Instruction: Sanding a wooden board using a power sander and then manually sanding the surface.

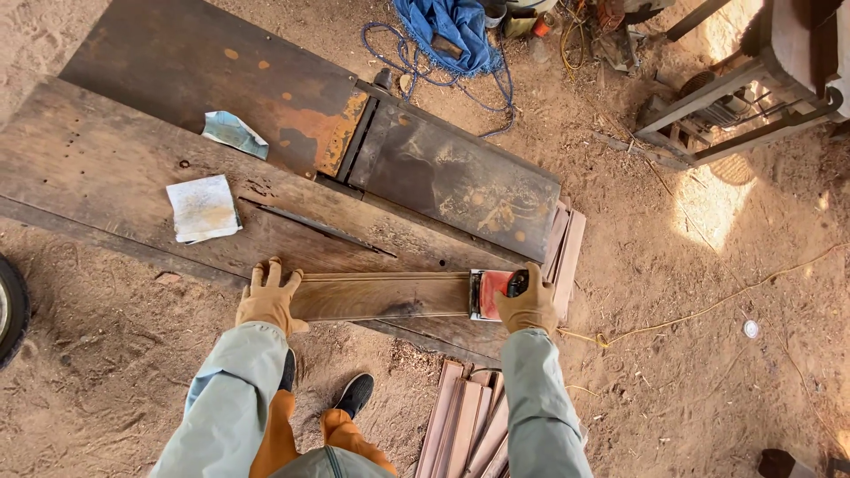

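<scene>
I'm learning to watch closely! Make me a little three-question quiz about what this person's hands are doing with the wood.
1. True or false: both hands wear tan work gloves.
2. Which hand grips the red sander: A) left, B) right?
3. Fill in: the left hand presses on the end of the narrow ____.

Key
1. True: the left hand and right hand are both gloved.
2. B: the right hand is closed on the red sander.
3. Plank: its fingers lie flat on the narrow plank, which rests on the big wooden board.

A broad weathered plank [106, 168] carries a narrow board [381, 295] and sandpaper sheets [203, 208]
</scene>
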